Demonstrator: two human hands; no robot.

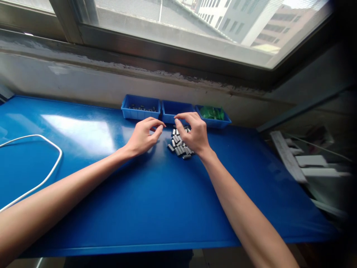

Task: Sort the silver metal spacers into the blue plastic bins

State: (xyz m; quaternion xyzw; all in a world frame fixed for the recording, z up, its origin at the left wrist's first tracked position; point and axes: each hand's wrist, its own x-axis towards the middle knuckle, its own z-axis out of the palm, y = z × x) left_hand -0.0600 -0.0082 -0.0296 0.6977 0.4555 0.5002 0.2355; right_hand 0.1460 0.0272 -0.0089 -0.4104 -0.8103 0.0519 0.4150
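Right hand (pixel 195 134) hovers, fingers curled apart, over a pile of small grey blocks (pixel 180 147); left hand (pixel 143 136), loosely pinched and empty, rests just left of it.

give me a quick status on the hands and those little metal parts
Left hand empty, fingers curled. Right hand on the metal parts. Three blue bins behind; nothing blocking.

Blue plastic-topped table (pixel 156 208): pile of small grey metal blocks (pixel 180 146) at centre, between left hand (pixel 143 136) and right hand (pixel 195 134). Behind the pile, three shallow blue plastic trays in a row: left tray (pixel 141 108), middle tray (pixel 175 111), right tray (pixel 213 116). White round cable (pixel 41 163) on the table's left part.
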